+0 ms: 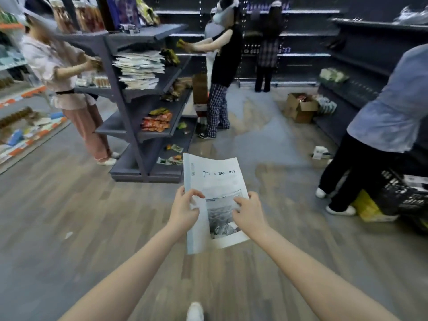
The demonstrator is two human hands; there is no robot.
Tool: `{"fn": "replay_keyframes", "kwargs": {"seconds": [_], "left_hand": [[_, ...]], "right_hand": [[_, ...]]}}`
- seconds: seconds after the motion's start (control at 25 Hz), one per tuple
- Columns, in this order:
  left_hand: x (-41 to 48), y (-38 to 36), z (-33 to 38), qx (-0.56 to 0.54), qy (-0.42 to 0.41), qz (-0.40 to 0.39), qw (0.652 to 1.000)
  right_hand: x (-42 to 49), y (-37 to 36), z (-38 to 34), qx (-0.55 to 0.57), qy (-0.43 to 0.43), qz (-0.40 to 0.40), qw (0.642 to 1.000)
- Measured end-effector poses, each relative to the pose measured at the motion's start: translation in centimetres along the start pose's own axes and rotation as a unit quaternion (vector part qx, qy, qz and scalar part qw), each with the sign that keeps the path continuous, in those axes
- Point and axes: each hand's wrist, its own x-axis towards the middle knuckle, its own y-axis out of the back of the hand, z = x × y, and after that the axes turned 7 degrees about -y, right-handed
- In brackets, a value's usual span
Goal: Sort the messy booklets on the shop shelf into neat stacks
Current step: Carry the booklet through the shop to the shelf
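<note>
We held one booklet (pixel 215 200), left hand (pixel 184 210) and right hand (pixel 249 215) pinching its edges; booklet stacks (pixel 139 69) on gondola shelf (pixel 148 91) at 11 o'clock.

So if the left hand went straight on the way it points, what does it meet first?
The left hand holds the booklet, so that comes first. Beyond it the line looks free over floor, though depth is unclear.

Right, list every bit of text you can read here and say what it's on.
"Tim & Me ory": title on the cover of the booklet held by the left hand and right hand; some letters are washed out.
Small print down that cover's left edge: too small to read.
Print on the shelf booklets, snack packets and box: too blurred to read.
</note>
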Motion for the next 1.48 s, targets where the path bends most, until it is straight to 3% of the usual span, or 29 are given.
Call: {"fn": "replay_keyframes", "kwargs": {"seconds": [0.28, 0.44, 0.64, 0.84, 1.12, 1.48], "left_hand": [[14.7, -1.9, -1.4, 0.002, -0.046, -0.068, 0.997], [22.9, -1.0, -2.6, -0.005, -0.042, -0.088, 0.995], [31.2, -0.6, -5.1, -0.026, -0.009, -0.1, 0.995], [36.4, -2.7, -8.0, -0.04, 0.028, -0.12, 0.992], [46.2, -6.0, -10.3, -0.038, 0.087, -0.099, 0.991], [64.0, -8.7, -9.0, -0.046, 0.101, -0.022, 0.994]], "right_hand": [[12.1, 2.2, -1.4, 0.022, -0.081, 0.026, 0.996], [18.9, 3.2, -4.1, 0.019, -0.082, 0.058, 0.995], [26.7, 2.3, -6.8, 0.034, -0.07, 0.066, 0.995], [33.4, 1.0, -6.6, 0.033, -0.086, 0.022, 0.996], [45.5, 1.2, -6.2, 0.023, -0.062, -0.013, 0.998], [63.8, 6.9, -8.4, 0.028, 0.002, -0.017, 0.999]]}}
